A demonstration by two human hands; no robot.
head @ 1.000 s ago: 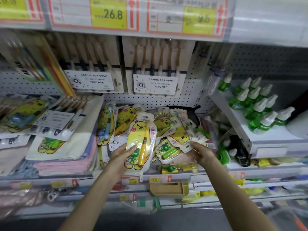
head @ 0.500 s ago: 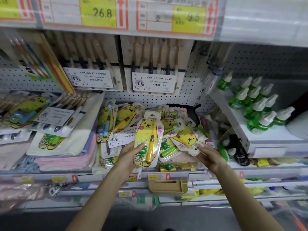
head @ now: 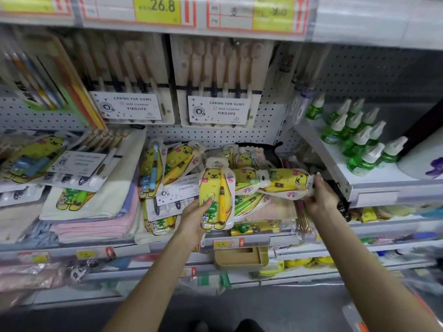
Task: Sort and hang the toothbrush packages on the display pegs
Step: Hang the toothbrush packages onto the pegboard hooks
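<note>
Right hand (head: 320, 200) pulled one yellow bear-printed plastic toothbrush package (head: 285, 182) sideways, pinching it; left hand (head: 194, 218) grips the upright package (head: 217, 188) beside. Seems light, slippery: hold edges.

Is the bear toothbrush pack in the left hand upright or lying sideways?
Upright: the bear toothbrush pack stands bear's head up in the left hand.

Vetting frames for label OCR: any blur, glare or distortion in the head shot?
Head view: centre sharp, YIKOJIFE card, upright bear toothbrush package in the left hand and sideways bear package in the right hand all crisp; 26.8 price tag legible, yellow tag beside it smeared; left edge and lower shelves blurred; top shelf rail bows, wide-angle; light soft, no hard glare.
</note>
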